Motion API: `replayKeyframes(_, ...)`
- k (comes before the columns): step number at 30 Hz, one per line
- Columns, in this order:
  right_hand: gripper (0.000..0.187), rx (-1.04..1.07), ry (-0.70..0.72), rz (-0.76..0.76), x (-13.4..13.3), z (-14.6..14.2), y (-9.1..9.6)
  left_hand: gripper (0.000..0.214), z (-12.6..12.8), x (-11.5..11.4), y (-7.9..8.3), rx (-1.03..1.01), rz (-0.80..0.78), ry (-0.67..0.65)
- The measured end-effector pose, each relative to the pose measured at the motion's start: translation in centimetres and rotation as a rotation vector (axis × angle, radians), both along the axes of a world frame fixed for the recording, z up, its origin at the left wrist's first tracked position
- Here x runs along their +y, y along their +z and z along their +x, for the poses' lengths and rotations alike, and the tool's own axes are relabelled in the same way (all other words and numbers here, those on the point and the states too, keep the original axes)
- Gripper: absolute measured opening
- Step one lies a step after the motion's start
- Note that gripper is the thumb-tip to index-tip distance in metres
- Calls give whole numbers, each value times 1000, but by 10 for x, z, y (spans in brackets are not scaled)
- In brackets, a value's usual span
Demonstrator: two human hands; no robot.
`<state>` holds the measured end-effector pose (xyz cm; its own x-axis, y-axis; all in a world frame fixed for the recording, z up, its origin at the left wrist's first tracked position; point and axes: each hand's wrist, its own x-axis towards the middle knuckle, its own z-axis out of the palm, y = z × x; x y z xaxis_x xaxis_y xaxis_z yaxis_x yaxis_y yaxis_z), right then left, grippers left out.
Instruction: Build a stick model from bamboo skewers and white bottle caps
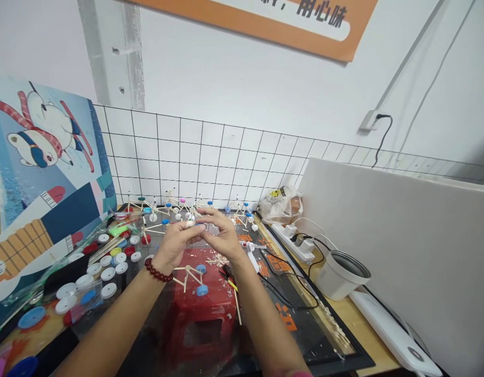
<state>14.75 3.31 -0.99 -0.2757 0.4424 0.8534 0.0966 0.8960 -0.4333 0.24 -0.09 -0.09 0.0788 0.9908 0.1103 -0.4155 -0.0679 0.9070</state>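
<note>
Both my hands meet above the middle of the table. My left hand (178, 242), with a dark red bead bracelet (157, 271) on the wrist, has its fingers curled and pinched at something small near the fingertips; a pale band wraps one finger. My right hand (222, 233) curls toward the left fingertips, touching them. What they pinch is too small to name. Below the hands lies a small stick model with blue bottle-cap wheels (195, 277) on a red plastic stool (205, 303) seen through the glass top.
Several white, blue and red bottle caps (108, 264) lie at the left. Finished stick-and-cap models (179, 207) line the tiled wall. A white power strip (295, 242), black cables, a white cup (342, 275) and a plastic bag (281, 205) sit right. A white board stands at far right.
</note>
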Motion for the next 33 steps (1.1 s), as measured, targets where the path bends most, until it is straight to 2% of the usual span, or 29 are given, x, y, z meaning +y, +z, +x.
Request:
replayKeyframes(6, 18, 64, 7, -37, 3, 1, -2, 34, -1, 1, -1, -73, -2, 14)
replayKeyframes(12, 21, 162, 16, -75, 7, 4, -2, 30, -2, 6, -5, -189, 121, 119)
replayKeyframes(16, 26, 186, 45, -53, 7, 4, -2, 30, -2, 8, -7, -127, 226, 103)
replayKeyframes(21, 24, 167, 37, -54, 5, 4, -2, 21, -4, 10, -10, 13, 381, 167)
replayKeyframes(27, 31, 124, 17, -81, 3, 4, -1, 19, -8, 10, -10, 44, 385, 223)
replayKeyframes(33, 21, 150, 35, -61, 4, 4, -3, 14, -10, 10, -11, 85, 422, 210)
